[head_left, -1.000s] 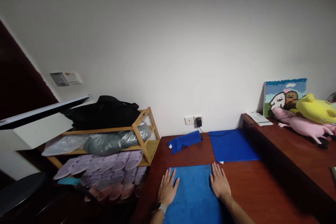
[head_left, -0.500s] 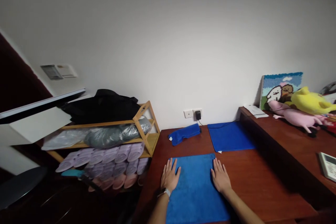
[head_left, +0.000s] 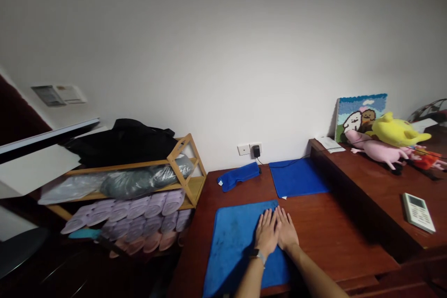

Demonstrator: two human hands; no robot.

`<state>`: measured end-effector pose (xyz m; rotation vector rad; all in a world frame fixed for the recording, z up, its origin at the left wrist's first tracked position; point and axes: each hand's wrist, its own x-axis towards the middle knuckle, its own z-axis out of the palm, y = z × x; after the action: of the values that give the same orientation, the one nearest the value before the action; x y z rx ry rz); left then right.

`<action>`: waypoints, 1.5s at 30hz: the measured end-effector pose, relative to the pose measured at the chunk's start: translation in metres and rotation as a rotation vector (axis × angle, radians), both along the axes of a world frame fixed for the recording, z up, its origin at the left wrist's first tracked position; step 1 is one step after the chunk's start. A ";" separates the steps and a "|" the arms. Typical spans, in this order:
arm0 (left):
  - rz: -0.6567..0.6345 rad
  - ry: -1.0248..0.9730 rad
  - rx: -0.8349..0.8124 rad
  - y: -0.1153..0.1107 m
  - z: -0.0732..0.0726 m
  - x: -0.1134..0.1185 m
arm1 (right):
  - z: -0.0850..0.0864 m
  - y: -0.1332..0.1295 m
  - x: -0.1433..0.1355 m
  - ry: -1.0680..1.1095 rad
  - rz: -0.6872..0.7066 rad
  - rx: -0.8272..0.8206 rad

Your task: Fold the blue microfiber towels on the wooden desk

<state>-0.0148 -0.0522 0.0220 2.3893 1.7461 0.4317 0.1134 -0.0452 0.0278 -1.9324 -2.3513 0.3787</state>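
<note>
A light blue cloth [head_left: 232, 237] with dark stains lies spread flat on the reddish-brown table [head_left: 335, 233]. My left hand [head_left: 267, 233], with a watch on its wrist, rests flat on the right part of this cloth, fingers stretched out. Beside it, touching it, my right hand [head_left: 287, 230] lies flat along the cloth's right edge. Neither hand holds anything. Behind the cloth are a folded dark blue cloth [head_left: 239, 177] and, to its right, a flat dark blue cloth [head_left: 298, 178].
A wooden rack [head_left: 193, 186] with slippers [head_left: 139, 207] and a black bag [head_left: 125, 143] stands at the left. On the raised surface at the right are plush toys [head_left: 394, 130], a picture [head_left: 361, 114] and a calculator [head_left: 418, 213]. A plug [head_left: 256, 151] sits in the wall socket.
My left hand has moved right across the cloth, from its left edge to beside my right hand. The view has shifted slightly to the right.
</note>
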 end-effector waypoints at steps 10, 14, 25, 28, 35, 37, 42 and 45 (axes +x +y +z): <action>0.244 0.138 -0.044 -0.046 -0.009 -0.128 | -0.002 0.002 -0.003 0.072 -0.063 0.007; 0.387 0.192 0.002 -0.063 -0.016 -0.182 | -0.001 0.000 -0.003 0.059 -0.069 0.003; 0.416 0.184 0.034 -0.064 -0.015 -0.177 | -0.005 -0.027 -0.001 0.053 -0.068 0.036; 0.416 0.183 0.048 -0.063 -0.018 -0.177 | -0.014 -0.049 0.004 0.063 -0.070 0.029; 0.413 0.194 0.053 -0.061 -0.021 -0.181 | -0.006 -0.064 0.005 0.062 -0.079 0.015; 0.413 0.201 0.051 -0.061 -0.019 -0.184 | -0.002 -0.064 0.004 0.062 -0.075 0.013; 0.341 0.176 0.182 -0.057 -0.002 -0.144 | 0.000 -0.063 0.005 0.076 -0.068 0.021; 0.173 0.121 0.174 -0.054 0.005 -0.072 | -0.002 -0.063 0.006 0.072 -0.057 0.012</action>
<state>-0.0868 -0.1062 0.0268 2.4353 2.0581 0.4890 0.1194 -0.1078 0.0258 -1.9414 -2.2448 0.4216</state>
